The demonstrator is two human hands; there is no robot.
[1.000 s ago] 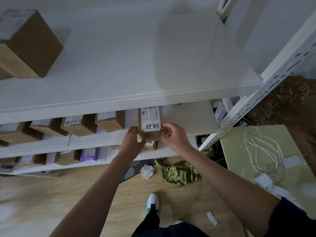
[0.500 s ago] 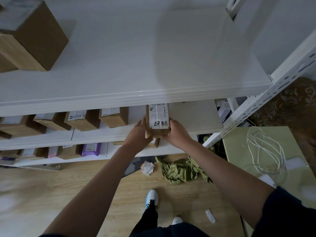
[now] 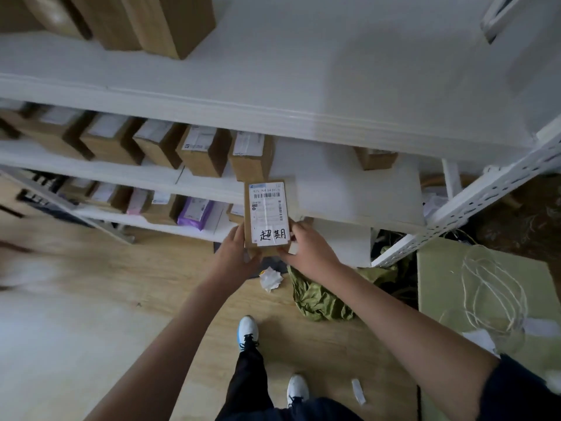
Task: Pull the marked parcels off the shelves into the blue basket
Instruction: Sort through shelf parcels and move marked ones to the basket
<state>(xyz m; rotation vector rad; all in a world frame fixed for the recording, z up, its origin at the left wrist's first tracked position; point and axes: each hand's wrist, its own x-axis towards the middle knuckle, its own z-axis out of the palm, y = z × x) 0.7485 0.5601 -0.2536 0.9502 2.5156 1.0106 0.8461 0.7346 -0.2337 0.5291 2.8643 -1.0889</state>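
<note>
**Marked parcel held clear of the shelf edge**

A small brown cardboard parcel [image 3: 267, 218], bearing a white shipping label with a barcode and two handwritten black characters at its near end, is held between both hands in front of the middle white shelf board [image 3: 349, 192]. It is gripped at its near end: the left hand [image 3: 235, 253] is curled against the left edge and underside, and the right hand [image 3: 309, 253] is wrapped round the right corner, with the fingertips hidden beneath the box. The far end of the parcel overlaps the shelf edge in the head view; whether it rests there cannot be told.

The box is judged to be light, since it is carried at one end without sagging, and stiff enough to be squeezed at its long edges. The glossy label may prove slippery, so bare cardboard at the sides and underside is the safer hold. Fragility of the contents cannot be judged.

A row of similar brown labelled boxes [image 3: 203, 150] is left standing on the same shelf. A crumpled olive-green cloth [image 3: 318, 296] lies on the wooden floor below. The blue basket is not seen.
</note>
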